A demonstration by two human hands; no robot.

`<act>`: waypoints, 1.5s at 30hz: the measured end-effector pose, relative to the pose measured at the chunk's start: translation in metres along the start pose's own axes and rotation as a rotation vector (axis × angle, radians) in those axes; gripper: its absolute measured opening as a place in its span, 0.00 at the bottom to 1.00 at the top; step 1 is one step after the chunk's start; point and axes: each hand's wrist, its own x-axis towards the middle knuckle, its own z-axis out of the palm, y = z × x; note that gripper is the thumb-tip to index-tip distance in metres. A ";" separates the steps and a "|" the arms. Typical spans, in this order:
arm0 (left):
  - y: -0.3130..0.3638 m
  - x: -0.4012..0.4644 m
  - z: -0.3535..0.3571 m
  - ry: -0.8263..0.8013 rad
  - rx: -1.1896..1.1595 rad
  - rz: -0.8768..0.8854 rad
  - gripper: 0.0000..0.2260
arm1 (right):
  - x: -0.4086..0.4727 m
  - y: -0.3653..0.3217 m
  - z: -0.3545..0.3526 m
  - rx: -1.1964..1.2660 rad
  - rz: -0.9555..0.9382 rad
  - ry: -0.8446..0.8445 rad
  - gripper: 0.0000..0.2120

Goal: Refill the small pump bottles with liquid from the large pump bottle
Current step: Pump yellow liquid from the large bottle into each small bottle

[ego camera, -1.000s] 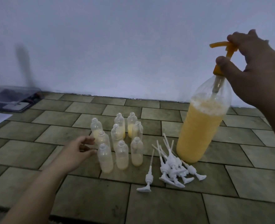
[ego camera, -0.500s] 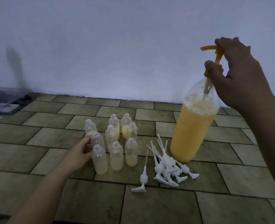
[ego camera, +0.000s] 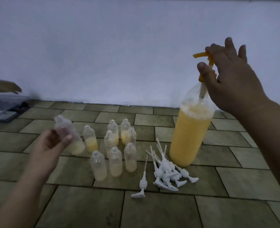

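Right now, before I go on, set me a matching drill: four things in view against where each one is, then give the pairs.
Things:
1. large pump bottle
2. tilted small bottle
3. white pump heads
4. orange pump

Places:
A. lying in a heap on the tiles
B. held in the left hand
C. under the right hand
D. standing upright at the right of the small bottles

Pairs: 1-D, 2-B, 3-A, 4-C
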 end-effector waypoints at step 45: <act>0.165 0.049 0.199 -0.409 0.652 0.752 0.22 | -0.013 -0.005 0.006 0.104 0.019 -0.022 0.35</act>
